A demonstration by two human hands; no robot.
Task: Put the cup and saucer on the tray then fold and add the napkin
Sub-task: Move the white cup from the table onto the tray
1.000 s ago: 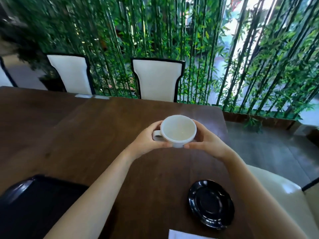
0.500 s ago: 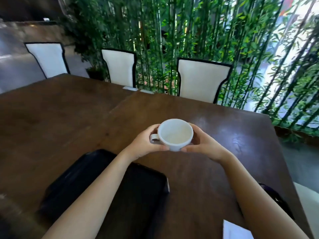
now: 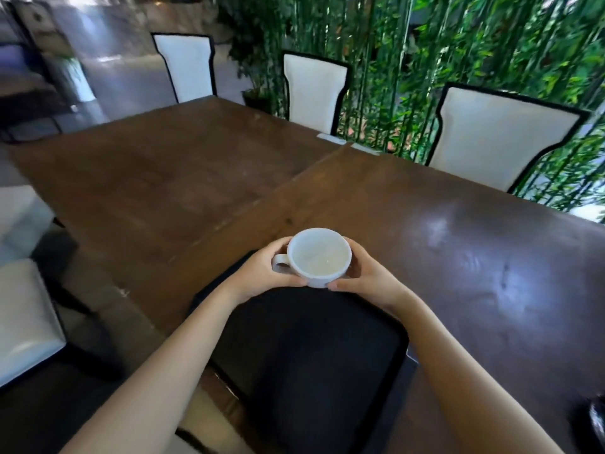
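A white cup [image 3: 319,257] with its handle pointing left is held between both hands above the far end of a black tray [image 3: 314,352]. My left hand [image 3: 262,273] grips the handle side and my right hand [image 3: 363,273] cups the opposite side. The cup looks empty. The tray lies on the dark wooden table [image 3: 458,257] right in front of me. A sliver of the black saucer [image 3: 594,421] shows at the right edge. The napkin is out of view.
Three white chairs with black trim [image 3: 314,90] stand along the table's far side, before a bamboo screen [image 3: 458,44]. Another white seat [image 3: 23,319] is at my left. The table's near-left edge runs beside the tray.
The view has swung left, and both hands have carried the cup leftwards until it hangs over the tray. The saucer has slid to the right edge and the napkin has left the view.
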